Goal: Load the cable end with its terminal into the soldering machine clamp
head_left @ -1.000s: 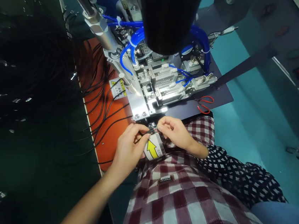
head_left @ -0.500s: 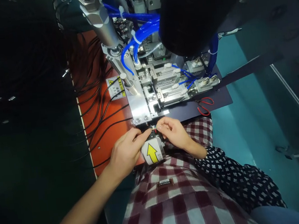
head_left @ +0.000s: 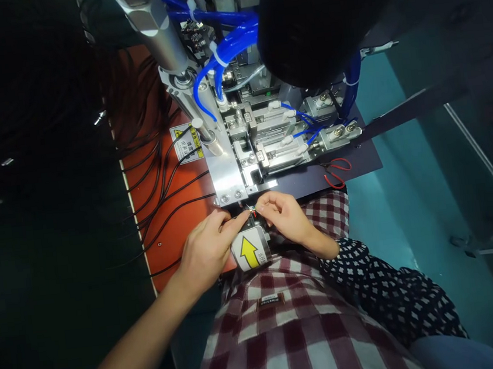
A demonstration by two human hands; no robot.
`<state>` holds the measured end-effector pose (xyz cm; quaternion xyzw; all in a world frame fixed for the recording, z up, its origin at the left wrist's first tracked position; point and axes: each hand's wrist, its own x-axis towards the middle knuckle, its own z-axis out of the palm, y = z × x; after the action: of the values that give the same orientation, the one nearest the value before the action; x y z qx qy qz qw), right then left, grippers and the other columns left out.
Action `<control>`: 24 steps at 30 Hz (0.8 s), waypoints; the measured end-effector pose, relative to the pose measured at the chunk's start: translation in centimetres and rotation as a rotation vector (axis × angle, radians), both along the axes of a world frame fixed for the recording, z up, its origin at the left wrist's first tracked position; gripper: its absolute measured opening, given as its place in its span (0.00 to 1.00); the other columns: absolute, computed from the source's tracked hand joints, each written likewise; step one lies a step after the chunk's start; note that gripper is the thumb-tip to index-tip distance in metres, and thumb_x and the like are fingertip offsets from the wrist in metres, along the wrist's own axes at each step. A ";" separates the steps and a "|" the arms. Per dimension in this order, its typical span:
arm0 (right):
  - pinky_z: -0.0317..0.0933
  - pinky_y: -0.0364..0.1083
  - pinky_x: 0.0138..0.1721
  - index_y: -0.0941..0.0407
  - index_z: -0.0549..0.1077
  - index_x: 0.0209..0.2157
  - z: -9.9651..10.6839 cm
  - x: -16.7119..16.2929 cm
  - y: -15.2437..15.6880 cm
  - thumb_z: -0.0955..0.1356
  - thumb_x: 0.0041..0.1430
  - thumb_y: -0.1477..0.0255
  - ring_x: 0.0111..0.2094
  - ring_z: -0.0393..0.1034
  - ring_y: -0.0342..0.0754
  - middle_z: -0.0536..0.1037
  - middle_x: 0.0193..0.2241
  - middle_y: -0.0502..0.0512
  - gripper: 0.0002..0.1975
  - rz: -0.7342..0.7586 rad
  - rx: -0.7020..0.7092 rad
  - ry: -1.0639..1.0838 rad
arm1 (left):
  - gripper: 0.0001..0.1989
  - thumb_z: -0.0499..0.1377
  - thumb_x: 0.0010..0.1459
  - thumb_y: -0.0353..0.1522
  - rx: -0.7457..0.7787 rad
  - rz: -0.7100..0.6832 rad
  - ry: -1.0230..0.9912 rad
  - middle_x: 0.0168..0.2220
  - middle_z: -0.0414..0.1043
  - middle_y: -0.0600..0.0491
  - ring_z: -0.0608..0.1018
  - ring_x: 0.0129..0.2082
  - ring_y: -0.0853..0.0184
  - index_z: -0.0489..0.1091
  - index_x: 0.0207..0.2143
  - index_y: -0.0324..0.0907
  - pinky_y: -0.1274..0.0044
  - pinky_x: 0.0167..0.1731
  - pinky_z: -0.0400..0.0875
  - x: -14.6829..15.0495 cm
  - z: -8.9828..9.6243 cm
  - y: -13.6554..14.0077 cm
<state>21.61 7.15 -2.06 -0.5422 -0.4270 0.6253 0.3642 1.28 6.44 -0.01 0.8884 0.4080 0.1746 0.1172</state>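
My right hand point(head_left: 286, 218) is closed in a pinch, thumb against forefinger, at the front end of the machine's narrow track. Between the fingertips of both hands is a tiny part point(head_left: 253, 211) with a bit of red and white, too small to name. From the left, my left hand point(head_left: 206, 246) reaches in with one digit stretched to that part and its other fingers curled. Just below the fingertips is a rounded metal cover point(head_left: 250, 248) bearing a yellow arrow label. The metal plate point(head_left: 229, 183) of the machine lies just beyond my hands.
Pneumatic cylinders point(head_left: 285, 151) with blue hoses point(head_left: 236, 44) fill the space beyond my hands. Black cables point(head_left: 162, 217) cross the orange base point(head_left: 169, 245) at left. Red-handled snips point(head_left: 338, 167) lie on the dark plate at right. A large dark cylinder point(head_left: 301, 32) hangs overhead.
The view has shifted slightly, so the machine sits a little further left and higher. Both hands keep nearly the same position and grip at the small part.
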 end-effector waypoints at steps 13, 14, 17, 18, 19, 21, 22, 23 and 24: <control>0.56 0.41 0.21 0.57 0.70 0.28 0.1 0.0 0.0 0.68 0.56 0.68 0.21 0.61 0.40 0.69 0.21 0.48 0.07 0.002 0.007 -0.011 | 0.17 0.48 0.65 0.26 0.031 -0.018 -0.008 0.33 0.67 0.49 0.72 0.31 0.67 0.71 0.51 0.38 0.78 0.29 0.69 0.1 0.2 0.2; 0.56 0.41 0.21 0.57 0.70 0.28 0.1 0.0 0.0 0.68 0.56 0.68 0.21 0.61 0.40 0.69 0.21 0.47 0.07 0.003 0.008 -0.013 | 0.17 0.48 0.65 0.26 0.031 -0.019 -0.009 0.33 0.67 0.49 0.72 0.31 0.67 0.71 0.51 0.38 0.77 0.29 0.69 0.2 0.2 0.2; 0.57 0.41 0.22 0.57 0.70 0.28 0.1 0.0 0.0 0.68 0.56 0.68 0.21 0.61 0.40 0.69 0.21 0.47 0.08 0.002 0.010 -0.017 | 0.17 0.48 0.66 0.26 0.027 -0.016 -0.008 0.33 0.67 0.49 0.72 0.32 0.67 0.71 0.51 0.38 0.77 0.29 0.69 0.2 0.2 0.2; 0.57 0.41 0.22 0.57 0.70 0.28 0.0 0.0 0.0 0.68 0.56 0.68 0.21 0.61 0.40 0.69 0.21 0.47 0.08 0.001 0.012 -0.016 | 0.17 0.48 0.66 0.26 0.026 -0.013 -0.008 0.33 0.67 0.49 0.72 0.32 0.67 0.71 0.51 0.38 0.78 0.29 0.69 0.2 0.1 0.2; 0.57 0.41 0.22 0.57 0.70 0.28 0.0 0.0 0.0 0.68 0.56 0.68 0.21 0.61 0.40 0.69 0.22 0.47 0.08 0.001 0.015 -0.014 | 0.17 0.48 0.66 0.26 0.024 -0.011 -0.008 0.33 0.67 0.49 0.72 0.32 0.67 0.71 0.51 0.38 0.78 0.29 0.69 0.1 0.1 0.2; 0.57 0.41 0.22 0.57 0.70 0.28 -0.2 0.0 -0.1 0.68 0.56 0.68 0.21 0.61 0.40 0.69 0.22 0.47 0.07 -0.001 0.023 -0.017 | 0.17 0.48 0.66 0.26 0.020 -0.010 -0.008 0.33 0.67 0.49 0.72 0.32 0.67 0.71 0.51 0.38 0.78 0.29 0.69 0.1 0.0 0.1; 0.57 0.41 0.22 0.57 0.70 0.28 -0.3 0.0 -0.1 0.68 0.56 0.68 0.21 0.60 0.40 0.69 0.22 0.47 0.07 -0.002 0.029 -0.023 | 0.17 0.48 0.66 0.26 0.019 -0.011 -0.008 0.33 0.67 0.49 0.72 0.32 0.67 0.71 0.52 0.38 0.77 0.29 0.69 0.1 0.0 0.1; 0.56 0.41 0.22 0.57 0.70 0.29 -0.4 0.0 -0.2 0.68 0.57 0.68 0.21 0.60 0.40 0.69 0.22 0.47 0.07 -0.003 0.034 -0.032 | 0.17 0.48 0.66 0.26 0.019 -0.011 -0.006 0.33 0.67 0.49 0.72 0.32 0.67 0.71 0.52 0.38 0.78 0.29 0.69 0.1 0.0 0.1; 0.56 0.41 0.22 0.57 0.70 0.29 -0.4 0.0 -0.3 0.68 0.57 0.68 0.21 0.60 0.40 0.69 0.22 0.47 0.07 -0.002 0.041 -0.045 | 0.17 0.48 0.66 0.26 0.020 -0.010 -0.003 0.33 0.67 0.49 0.72 0.32 0.67 0.71 0.52 0.39 0.78 0.29 0.69 0.1 0.0 0.1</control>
<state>21.56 6.86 -2.47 -0.5489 -0.4473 0.6036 0.3664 1.41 6.53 -0.05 0.8913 0.4016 0.1796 0.1096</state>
